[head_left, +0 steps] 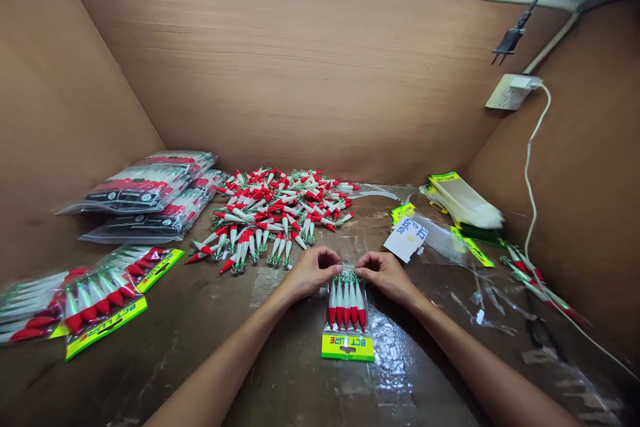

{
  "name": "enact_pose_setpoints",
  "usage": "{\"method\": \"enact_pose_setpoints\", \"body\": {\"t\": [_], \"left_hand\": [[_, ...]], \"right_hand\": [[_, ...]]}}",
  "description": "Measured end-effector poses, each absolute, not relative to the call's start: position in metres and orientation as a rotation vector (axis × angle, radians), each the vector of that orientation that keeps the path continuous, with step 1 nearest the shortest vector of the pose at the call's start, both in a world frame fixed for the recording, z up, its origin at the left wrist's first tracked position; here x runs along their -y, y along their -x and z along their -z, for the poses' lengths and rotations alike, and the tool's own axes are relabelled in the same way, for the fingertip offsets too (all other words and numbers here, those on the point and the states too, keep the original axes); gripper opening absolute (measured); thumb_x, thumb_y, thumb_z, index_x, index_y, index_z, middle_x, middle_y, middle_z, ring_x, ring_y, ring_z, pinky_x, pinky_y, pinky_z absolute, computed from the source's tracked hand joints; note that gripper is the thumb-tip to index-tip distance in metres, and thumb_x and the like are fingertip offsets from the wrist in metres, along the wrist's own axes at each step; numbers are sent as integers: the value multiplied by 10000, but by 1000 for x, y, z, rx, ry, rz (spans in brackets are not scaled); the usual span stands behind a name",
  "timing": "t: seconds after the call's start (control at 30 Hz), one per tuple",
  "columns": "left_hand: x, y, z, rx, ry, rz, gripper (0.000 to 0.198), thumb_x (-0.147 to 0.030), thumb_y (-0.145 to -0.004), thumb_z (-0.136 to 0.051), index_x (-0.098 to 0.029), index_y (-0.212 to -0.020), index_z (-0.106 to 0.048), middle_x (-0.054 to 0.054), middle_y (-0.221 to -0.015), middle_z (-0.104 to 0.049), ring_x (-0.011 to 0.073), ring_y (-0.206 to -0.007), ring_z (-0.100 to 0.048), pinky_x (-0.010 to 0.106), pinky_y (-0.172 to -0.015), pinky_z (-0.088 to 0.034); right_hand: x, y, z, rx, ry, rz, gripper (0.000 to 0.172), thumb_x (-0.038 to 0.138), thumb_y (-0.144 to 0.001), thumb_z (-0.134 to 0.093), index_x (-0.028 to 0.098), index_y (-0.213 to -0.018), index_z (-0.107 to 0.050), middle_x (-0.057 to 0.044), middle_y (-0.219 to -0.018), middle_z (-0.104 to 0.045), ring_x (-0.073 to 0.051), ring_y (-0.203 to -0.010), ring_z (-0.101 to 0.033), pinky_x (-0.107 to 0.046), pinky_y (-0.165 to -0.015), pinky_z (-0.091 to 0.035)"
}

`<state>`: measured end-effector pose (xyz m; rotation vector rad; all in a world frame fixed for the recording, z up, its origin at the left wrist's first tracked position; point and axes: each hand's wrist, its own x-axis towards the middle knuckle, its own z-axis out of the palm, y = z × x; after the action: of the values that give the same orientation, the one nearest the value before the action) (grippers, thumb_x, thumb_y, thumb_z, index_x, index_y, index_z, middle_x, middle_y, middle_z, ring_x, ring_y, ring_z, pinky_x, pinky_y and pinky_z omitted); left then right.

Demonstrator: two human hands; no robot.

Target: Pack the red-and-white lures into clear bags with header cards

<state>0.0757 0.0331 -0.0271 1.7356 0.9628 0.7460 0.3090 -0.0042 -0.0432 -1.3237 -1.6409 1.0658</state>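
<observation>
A clear bag of fishing lures [347, 303] lies in front of me, its yellow-green header toward me. Inside it, several red-and-white lures sit side by side, with their green hook ends away from me. At the far, upper end of the bag, my left hand [316, 271] pinches the left corner. Opposite it, my right hand [384, 273] pinches the right corner between thumb and fingers. Just beyond my hands spreads a heap of loose red-and-white lures [280, 203].
Filled lure packs [100, 293] lie at the left, below stacked larger bags [145, 193]. Flat unfilled header bags [463, 203] and a handwritten card [406, 239] are at the right. A white cable [530, 167] runs down from a wall socket [510, 93]; a black plug [509, 43] hangs above.
</observation>
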Motion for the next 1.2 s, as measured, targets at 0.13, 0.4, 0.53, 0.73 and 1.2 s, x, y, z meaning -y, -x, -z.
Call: {"method": "enact_pose_setpoints", "body": {"t": [0.13,0.4,0.53,0.73,1.2], "left_hand": [[-31,-76,32,-934,-1765,-683,786,-382,-636,-874,-184,-1348,-604,34,-865,-713,191,-743,-651,269,-664,-482],[-13,-75,25,-941,-1946,-687,988,-468,-533,-932,-237,-1418,-560,119,-1233,-639,322,-1108,-593,427,-967,-452],[5,-77,22,-969,-2168,-698,1311,-432,-484,-963,-285,-1582,-261,152,-1429,-504,369,-1281,-469,489,-1069,-370],[14,-76,22,-1090,-2186,-724,1283,-441,-467,-971,-286,-1559,-315,97,-1185,-617,333,-1097,-553,445,-966,-431],[-47,-68,7,-926,-1890,-356,392,-428,-733,-761,-173,-1028,-799,30,-779,-763,189,-683,-648,243,-611,-434]], "right_hand": [[6,-307,43,1698,1300,-1012,150,320,-817,-708,172,-798,-692,-14,-765,-703,-162,-700,-612,-254,-660,-460],[12,-305,41,1762,1288,-941,124,293,-823,-689,182,-770,-677,-6,-762,-700,-169,-719,-617,-259,-691,-465],[14,-307,38,1781,1250,-937,99,262,-826,-679,182,-768,-670,-3,-770,-697,-164,-721,-613,-256,-698,-464],[19,-308,29,1840,1227,-885,83,226,-846,-647,179,-843,-715,-14,-788,-712,-174,-741,-631,-268,-712,-475],[19,-305,32,1862,1248,-1003,346,310,-864,-655,202,-1180,-744,-37,-861,-752,-206,-759,-657,-304,-718,-495]]}}
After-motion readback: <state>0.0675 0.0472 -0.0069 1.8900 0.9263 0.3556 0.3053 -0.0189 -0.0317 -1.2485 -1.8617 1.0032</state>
